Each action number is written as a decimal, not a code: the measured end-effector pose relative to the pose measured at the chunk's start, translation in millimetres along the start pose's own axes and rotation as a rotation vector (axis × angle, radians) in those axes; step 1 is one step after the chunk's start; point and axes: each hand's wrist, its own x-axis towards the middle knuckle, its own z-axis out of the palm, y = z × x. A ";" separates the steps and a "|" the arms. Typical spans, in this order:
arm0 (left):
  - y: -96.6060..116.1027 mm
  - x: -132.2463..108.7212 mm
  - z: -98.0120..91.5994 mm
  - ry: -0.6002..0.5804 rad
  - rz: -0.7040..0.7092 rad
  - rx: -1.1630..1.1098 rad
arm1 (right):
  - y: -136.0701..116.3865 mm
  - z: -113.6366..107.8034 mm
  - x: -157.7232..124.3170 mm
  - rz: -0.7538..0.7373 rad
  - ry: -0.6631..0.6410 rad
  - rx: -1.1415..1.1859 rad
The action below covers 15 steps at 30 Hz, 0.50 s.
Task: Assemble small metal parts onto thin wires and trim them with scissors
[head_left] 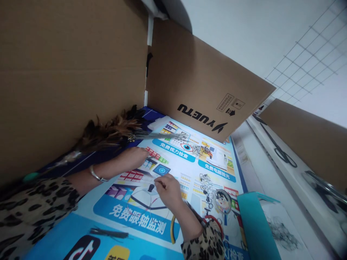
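My left hand (pixel 137 157), with a silver bangle on the wrist, is closed above the printed sheet; what its fingers hold, if anything, is hidden. My right hand (pixel 168 190) is closed in a pinch a little nearer to me, and the thing between its fingertips is too small to make out. Faint thin curved lines show below the two hands; I cannot tell whether they are wire or print. Beside my right forearm a yellow handle (pixel 172 229) and a red handle (pixel 218 222) stick out, partly hidden. A bundle of thin dark wires (pixel 110 233) lies near me.
Brown feathers (pixel 111 131) and a bundle of long metal wires (pixel 157 135) lie at the back left. Small wire pieces (pixel 202 150) and dark linked pieces (pixel 207 191) are scattered to the right. A teal box (pixel 257 225), scissors (pixel 284 157) and cardboard walls (pixel 200 79) surround the sheet.
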 end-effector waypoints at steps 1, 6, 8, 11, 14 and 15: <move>-2.1 0.3 1.4 -0.001 -0.015 0.003 | -0.6 -0.5 0.0 0.003 0.000 -0.001; -15.9 2.7 7.3 -0.005 -0.087 0.014 | -4.3 -2.6 -0.3 0.014 -0.010 0.002; -20.5 2.6 7.5 -0.002 -0.103 0.017 | -5.0 -2.9 -0.4 0.014 -0.011 0.000; -24.5 0.4 3.8 0.006 -0.098 0.015 | -4.8 -2.7 -0.4 0.008 -0.016 -0.008; -24.8 -1.5 -4.4 0.029 -0.072 0.010 | -4.1 -2.3 -0.3 0.003 -0.017 -0.013; -23.7 -1.2 -7.8 0.044 -0.063 0.005 | -3.9 -2.1 -0.3 0.003 -0.019 -0.013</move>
